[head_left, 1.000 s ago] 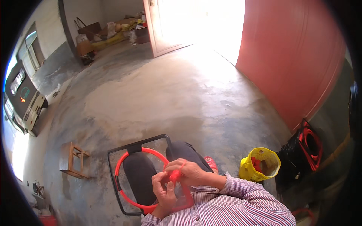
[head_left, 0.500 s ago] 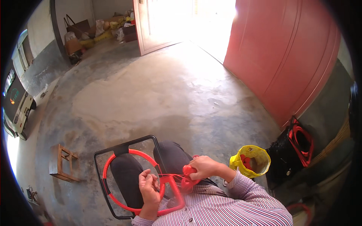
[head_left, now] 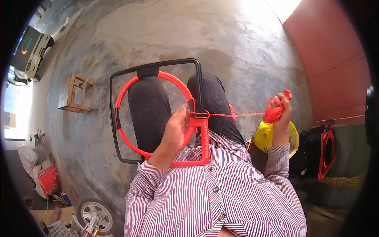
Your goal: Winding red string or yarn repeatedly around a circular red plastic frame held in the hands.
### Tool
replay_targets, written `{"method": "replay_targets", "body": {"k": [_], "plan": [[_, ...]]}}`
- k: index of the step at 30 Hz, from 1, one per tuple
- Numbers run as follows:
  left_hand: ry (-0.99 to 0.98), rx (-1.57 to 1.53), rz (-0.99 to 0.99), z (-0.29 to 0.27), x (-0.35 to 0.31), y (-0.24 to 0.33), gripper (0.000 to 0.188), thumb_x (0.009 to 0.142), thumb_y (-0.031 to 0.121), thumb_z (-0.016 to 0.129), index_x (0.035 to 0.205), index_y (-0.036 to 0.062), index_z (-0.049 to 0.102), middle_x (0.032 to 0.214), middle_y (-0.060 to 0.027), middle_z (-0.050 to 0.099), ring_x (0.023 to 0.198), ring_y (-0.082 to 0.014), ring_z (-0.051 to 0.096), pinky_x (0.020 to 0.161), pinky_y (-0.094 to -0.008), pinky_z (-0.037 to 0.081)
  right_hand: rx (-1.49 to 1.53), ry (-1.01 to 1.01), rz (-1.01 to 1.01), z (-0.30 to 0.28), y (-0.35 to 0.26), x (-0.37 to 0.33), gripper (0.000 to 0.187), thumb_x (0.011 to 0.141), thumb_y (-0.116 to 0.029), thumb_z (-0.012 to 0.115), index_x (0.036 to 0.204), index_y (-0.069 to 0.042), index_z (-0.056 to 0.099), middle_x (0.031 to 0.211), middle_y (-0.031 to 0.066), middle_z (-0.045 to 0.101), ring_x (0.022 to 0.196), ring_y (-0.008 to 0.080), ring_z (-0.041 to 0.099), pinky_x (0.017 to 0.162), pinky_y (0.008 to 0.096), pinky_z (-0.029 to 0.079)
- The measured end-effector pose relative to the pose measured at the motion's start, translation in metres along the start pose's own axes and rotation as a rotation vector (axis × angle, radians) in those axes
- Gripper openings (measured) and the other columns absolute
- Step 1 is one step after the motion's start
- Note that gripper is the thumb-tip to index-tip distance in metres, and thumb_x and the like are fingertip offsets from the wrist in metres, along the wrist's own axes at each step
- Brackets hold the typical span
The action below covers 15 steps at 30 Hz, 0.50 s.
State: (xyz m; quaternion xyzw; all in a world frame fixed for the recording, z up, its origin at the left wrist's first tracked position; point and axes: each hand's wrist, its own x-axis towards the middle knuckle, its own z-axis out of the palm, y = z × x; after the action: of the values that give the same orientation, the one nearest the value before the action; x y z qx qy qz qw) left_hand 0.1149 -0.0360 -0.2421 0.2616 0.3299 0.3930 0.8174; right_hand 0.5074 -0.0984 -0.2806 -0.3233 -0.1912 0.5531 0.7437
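A black square frame with a round inner ring lies across my thighs. Red cord is wound over most of the ring and over the frame's near right corner. My left hand is closed around the ring's right side, where the cord is tied on; some of its fingers are hidden behind the ring. Out to the right, my right hand grips a bundle of red cord. A single taut strand runs from that bundle back to the frame beside my left fingers.
Under my right hand stands a yellow bucket. Beyond it are a black bag and a red-wound frame. A wooden stool stands at left; a spoked wheel lies lower left. A red door rises at right.
My right hand has swung outward to the right with the cord bundle, drawing the strand out long and tight. My left hand has moved onto the ring. The view has tilted down.
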Motion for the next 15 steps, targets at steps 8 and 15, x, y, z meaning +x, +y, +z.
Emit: {"method": "replay_targets", "body": {"k": [8, 15], "plan": [[-0.058, -0.017, -0.047, -0.015, 0.004, -0.006, 0.041, 0.094, 0.020, 0.036, 0.126, -0.0002, 0.052, 0.112, -0.0125, 0.067, 0.097, -0.0226, 0.065, 0.076, -0.0364, 0.051, -0.799, -0.340, 0.375, 0.139, 0.089, -0.032, 0.032, 0.084, -0.007, 0.068, 0.114, 0.000, 0.063, 0.075, -0.0031, 0.060, 0.065, 0.0063, 0.057, 0.062, 0.0235, 0.047], [-0.009, 0.021, -0.082, -0.014, 0.003, -0.005, 0.040, 0.092, 0.017, 0.038, 0.124, -0.0018, 0.053, 0.106, -0.0125, 0.069, 0.088, -0.0207, 0.068, 0.069, -0.0337, 0.054, -0.865, -0.291, 0.357, 0.114, 0.088, -0.024, 0.017, 0.087, -0.016, 0.072, 0.085, -0.004, 0.060, 0.072, -0.0054, 0.055, 0.068, 0.0054, 0.052, 0.063, 0.0256, 0.045]]}}
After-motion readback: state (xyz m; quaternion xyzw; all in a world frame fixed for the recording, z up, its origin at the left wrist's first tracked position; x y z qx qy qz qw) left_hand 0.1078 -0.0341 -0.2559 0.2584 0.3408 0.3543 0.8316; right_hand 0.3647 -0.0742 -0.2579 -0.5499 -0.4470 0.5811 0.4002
